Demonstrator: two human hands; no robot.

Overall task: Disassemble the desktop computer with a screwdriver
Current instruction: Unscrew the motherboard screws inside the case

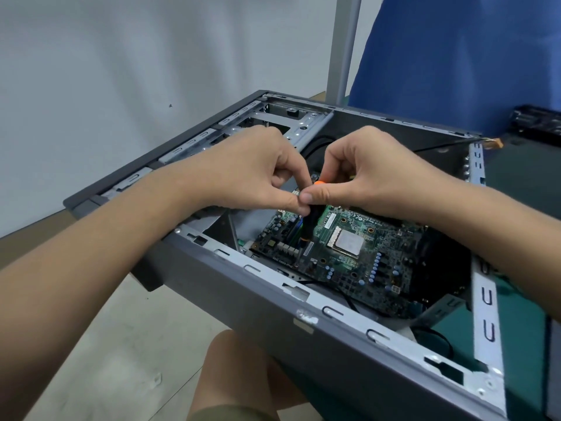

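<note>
Head view shows both the left hand [258, 171] and right hand [361, 174] pinching the black, orange-capped screwdriver [309, 220], which stands nearly upright directly below them, tip on the green motherboard [364, 262] inside the open grey metal case [303, 323]

The table [516, 344] has a dark green top. It shows at the right side and through the open bottom corner of the gray computer case [273, 323]. The case lies flat on the table with its open side up, and its near left end sticks out past the table edge, over the pale floor [121, 344]. A black cable [437, 337] curls on the green top inside the case. Far back on the right, a black thing [535, 124] sits on the table.
</note>
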